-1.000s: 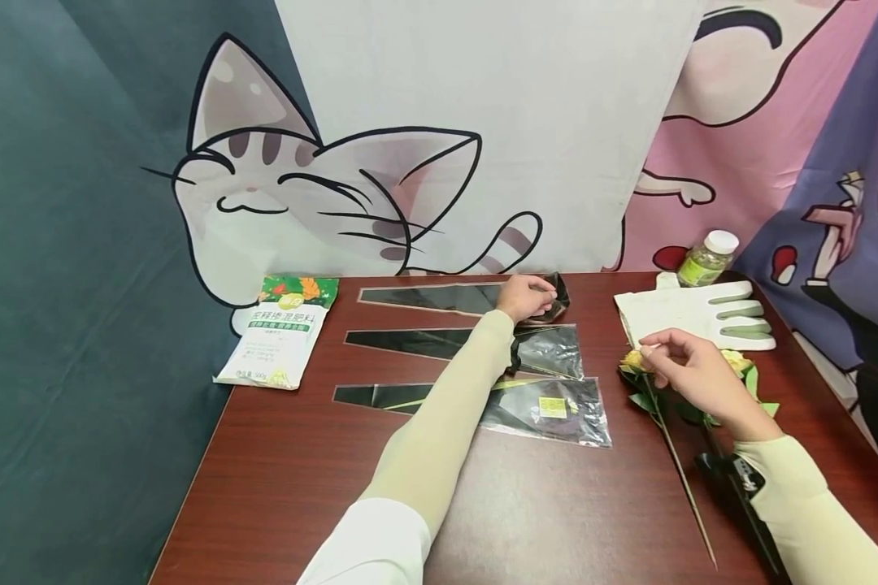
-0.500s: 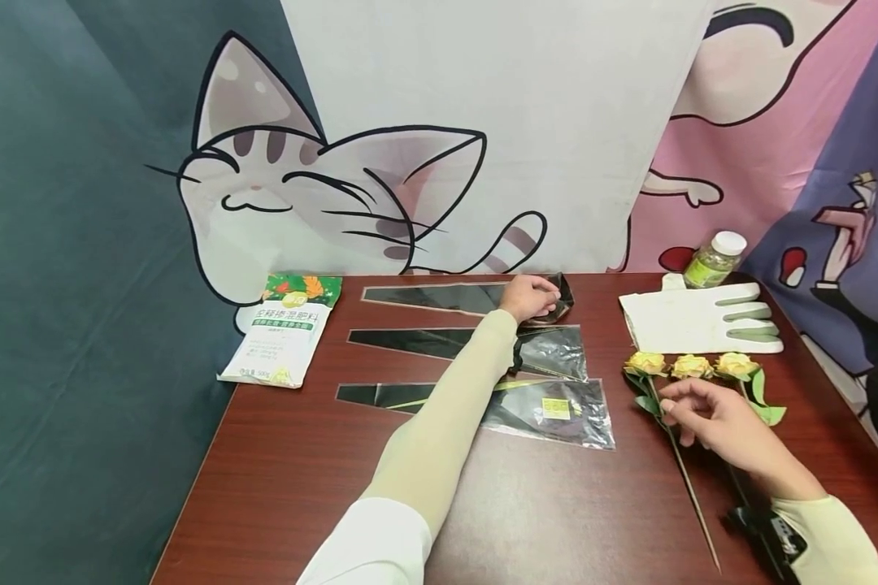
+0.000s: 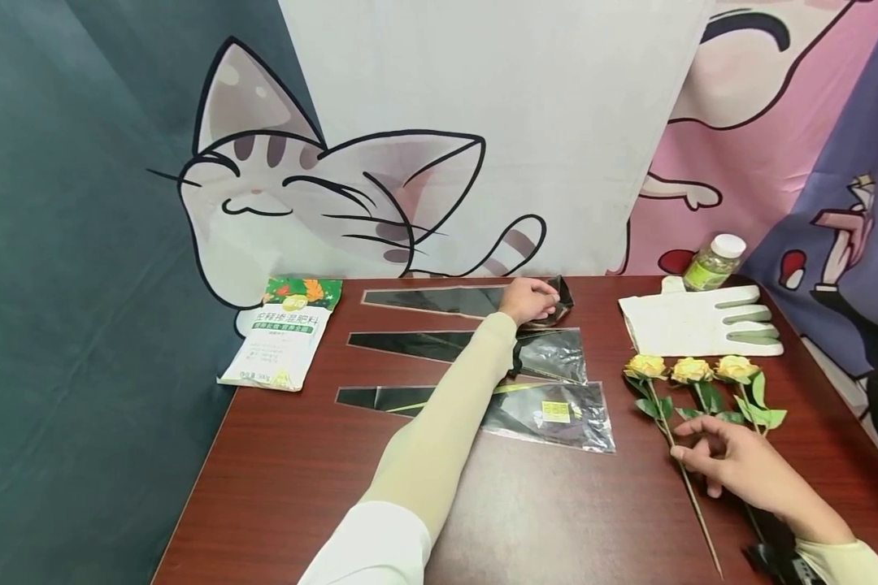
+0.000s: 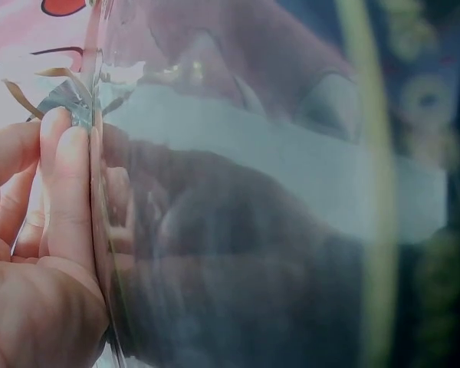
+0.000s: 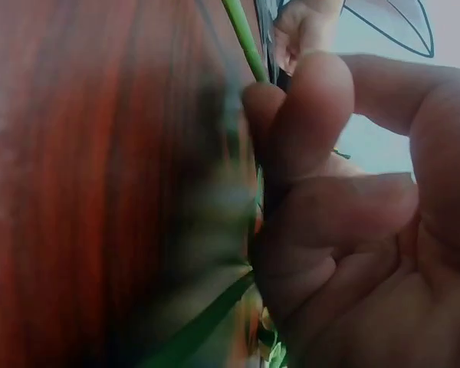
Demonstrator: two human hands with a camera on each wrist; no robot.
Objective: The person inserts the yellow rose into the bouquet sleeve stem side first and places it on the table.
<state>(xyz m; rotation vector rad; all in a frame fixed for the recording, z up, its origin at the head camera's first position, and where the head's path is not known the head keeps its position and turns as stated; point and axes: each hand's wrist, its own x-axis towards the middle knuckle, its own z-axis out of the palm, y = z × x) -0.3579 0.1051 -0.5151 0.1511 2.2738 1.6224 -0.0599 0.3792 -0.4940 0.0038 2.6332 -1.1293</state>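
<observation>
My left hand [image 3: 528, 301] pinches the wide end of the farthest clear-and-black plastic flower sleeve [image 3: 439, 300]; the left wrist view shows fingertips at the edge of its film [image 4: 238, 230]. Two more flat sleeves lie nearer, a middle one [image 3: 556, 354] and a front one [image 3: 588, 418] with a yellow label, both partly covered by my left arm. On the right, my right hand [image 3: 742, 467] hovers with loosely bent fingers, thumb tip right at the stem of the leftmost yellow rose [image 3: 645, 366]. Two further roses, a middle [image 3: 691, 370] and a right one [image 3: 736, 369], lie partly under this hand.
White work gloves [image 3: 673, 321] lie behind the roses, with a white-capped jar [image 3: 713, 262] beyond them. A fertilizer bag [image 3: 281, 333] lies at the back left. The wooden table [image 3: 285, 487] ends at a curtain printed with a cartoon cat.
My right hand has moved down from the leftmost rose's bloom along its stem, uncovering all three blooms. My left hand has stayed at the far sleeve.
</observation>
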